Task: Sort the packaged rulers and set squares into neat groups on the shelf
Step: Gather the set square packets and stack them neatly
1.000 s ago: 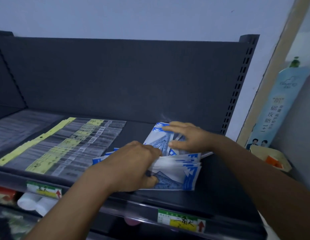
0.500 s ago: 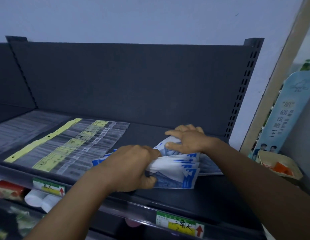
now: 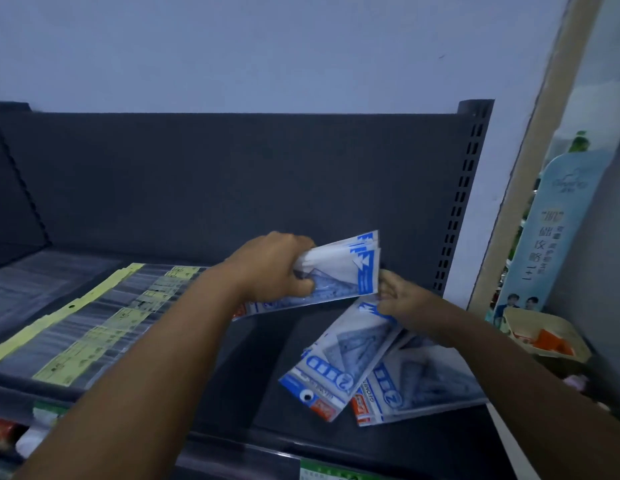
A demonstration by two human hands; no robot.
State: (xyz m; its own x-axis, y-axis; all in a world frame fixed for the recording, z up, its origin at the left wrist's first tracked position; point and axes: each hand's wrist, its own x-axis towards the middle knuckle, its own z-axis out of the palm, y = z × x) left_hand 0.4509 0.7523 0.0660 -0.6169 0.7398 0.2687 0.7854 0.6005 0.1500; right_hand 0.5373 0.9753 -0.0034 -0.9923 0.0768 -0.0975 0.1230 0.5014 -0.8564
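From the head camera we see our left hand (image 3: 272, 268) raised above the dark grey metal shelf (image 3: 253, 386), its fingers (image 3: 301, 285) curled tight round a fanned stack of blue-and-white plastic set-square packets (image 3: 339, 271) held clear of the shelf surface. Our right hand (image 3: 404, 299) pinches the top edge of a single blue-and-white set-square packet (image 3: 336, 358), which hangs tilted with its lower end over the shelf; a large "2" in a circle shows on it. Just beside it, partly under our right forearm, a second flat set-square packet (image 3: 423, 386) lies on the shelf, printed with "GEOMET…" and another circled "2". To the left, a row of clear-sleeved rulers with yellow card labels (image 3: 94, 327) lies spread on the shelf, their print too small to read. A pale blue standing sign with Chinese characters (image 3: 551, 237) leans at the right.
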